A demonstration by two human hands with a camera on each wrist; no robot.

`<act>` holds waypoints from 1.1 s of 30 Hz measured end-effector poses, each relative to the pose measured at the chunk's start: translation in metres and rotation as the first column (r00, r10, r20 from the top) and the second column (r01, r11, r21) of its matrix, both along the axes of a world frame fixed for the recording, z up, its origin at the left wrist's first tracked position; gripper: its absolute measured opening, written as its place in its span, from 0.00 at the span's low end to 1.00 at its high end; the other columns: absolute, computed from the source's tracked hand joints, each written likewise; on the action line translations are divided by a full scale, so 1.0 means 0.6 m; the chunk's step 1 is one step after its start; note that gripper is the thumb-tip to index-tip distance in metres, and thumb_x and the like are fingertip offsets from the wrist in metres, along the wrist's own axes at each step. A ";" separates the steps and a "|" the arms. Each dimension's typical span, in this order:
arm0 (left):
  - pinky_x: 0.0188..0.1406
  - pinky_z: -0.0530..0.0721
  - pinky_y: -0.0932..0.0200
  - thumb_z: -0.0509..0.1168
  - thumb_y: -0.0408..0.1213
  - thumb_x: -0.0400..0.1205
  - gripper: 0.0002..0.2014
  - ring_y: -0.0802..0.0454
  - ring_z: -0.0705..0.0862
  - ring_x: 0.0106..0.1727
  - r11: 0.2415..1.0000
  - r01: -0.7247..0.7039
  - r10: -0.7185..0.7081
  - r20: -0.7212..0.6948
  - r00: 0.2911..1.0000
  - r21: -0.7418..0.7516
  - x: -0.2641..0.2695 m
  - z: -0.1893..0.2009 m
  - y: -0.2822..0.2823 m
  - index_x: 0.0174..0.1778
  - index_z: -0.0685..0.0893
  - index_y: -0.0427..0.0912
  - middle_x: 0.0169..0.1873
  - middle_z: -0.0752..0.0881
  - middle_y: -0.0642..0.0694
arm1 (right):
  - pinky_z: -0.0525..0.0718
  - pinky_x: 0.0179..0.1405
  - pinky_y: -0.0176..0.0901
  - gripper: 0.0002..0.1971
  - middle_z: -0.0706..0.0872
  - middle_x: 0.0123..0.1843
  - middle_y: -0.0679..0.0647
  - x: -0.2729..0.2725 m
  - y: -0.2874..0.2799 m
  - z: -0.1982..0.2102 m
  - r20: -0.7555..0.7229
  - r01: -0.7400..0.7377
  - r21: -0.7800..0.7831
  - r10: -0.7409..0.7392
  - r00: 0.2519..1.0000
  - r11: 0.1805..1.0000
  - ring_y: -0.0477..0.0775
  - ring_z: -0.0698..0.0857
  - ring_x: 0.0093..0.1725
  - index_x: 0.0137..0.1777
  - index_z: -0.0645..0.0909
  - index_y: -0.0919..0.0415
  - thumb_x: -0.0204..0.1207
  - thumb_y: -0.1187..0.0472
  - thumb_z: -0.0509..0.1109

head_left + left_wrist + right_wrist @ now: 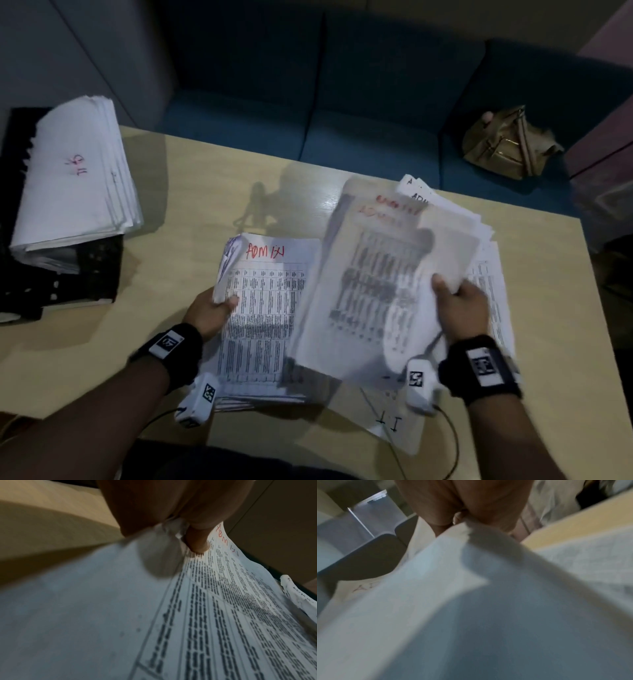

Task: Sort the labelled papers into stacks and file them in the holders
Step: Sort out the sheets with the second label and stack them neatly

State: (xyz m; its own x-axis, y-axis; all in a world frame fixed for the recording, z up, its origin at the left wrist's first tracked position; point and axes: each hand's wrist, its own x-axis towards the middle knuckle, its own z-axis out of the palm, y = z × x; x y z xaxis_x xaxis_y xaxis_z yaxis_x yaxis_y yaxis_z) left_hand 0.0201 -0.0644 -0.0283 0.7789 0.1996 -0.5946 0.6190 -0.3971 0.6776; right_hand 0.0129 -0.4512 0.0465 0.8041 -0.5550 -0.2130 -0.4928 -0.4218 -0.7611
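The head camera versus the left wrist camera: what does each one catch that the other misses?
Only the head view shows the right hand lifting a blurred sheet, the black holder with papers at the far left, and the tan bag on the sofa. Only the left wrist view shows the thumb pressing the page up close. Both show the left hand holding the ADMIN stack on the table.

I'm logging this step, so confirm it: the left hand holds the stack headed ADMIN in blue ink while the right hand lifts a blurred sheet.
One detail is wrong: the ADMIN heading is in red ink, not blue, as the head view shows. The left hand does hold that stack, and the right hand lifts the blurred sheet.
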 end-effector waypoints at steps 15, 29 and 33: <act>0.67 0.76 0.47 0.71 0.30 0.78 0.24 0.42 0.81 0.63 0.839 -0.255 0.194 -0.174 0.966 -0.480 -0.032 -0.003 0.020 0.69 0.75 0.41 0.58 0.86 0.43 | 0.70 0.72 0.49 0.36 0.67 0.75 0.61 0.039 0.265 -0.128 -0.168 -0.238 0.143 0.261 0.951 0.961 0.60 0.68 0.74 0.75 0.64 0.61 0.74 0.42 0.69; 0.51 0.82 0.74 0.69 0.16 0.74 0.46 0.77 0.77 0.62 0.916 0.246 -0.152 0.293 0.944 -0.318 0.060 0.031 0.039 0.67 0.69 0.78 0.66 0.72 0.65 | 0.76 0.61 0.48 0.36 0.69 0.72 0.59 0.076 0.283 -0.137 -0.198 -0.600 0.047 0.597 0.778 0.798 0.62 0.77 0.66 0.81 0.57 0.45 0.77 0.56 0.70; 0.55 0.83 0.67 0.64 0.16 0.76 0.35 0.66 0.82 0.59 0.923 0.306 -0.245 0.257 0.935 -0.232 0.089 0.028 0.029 0.63 0.79 0.67 0.64 0.80 0.62 | 0.78 0.56 0.47 0.29 0.69 0.70 0.57 0.093 0.284 -0.137 -0.260 -0.642 0.022 0.625 0.736 0.766 0.64 0.81 0.60 0.74 0.65 0.45 0.75 0.50 0.71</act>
State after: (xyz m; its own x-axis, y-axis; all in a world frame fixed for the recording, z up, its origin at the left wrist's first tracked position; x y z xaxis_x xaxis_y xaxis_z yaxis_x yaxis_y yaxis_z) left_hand 0.0733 -0.0471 -0.0118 0.8965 -0.1820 -0.4039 0.3349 -0.3182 0.8869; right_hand 0.0690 -0.2809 -0.0356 0.9033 0.0450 -0.4266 -0.2539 -0.7456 -0.6161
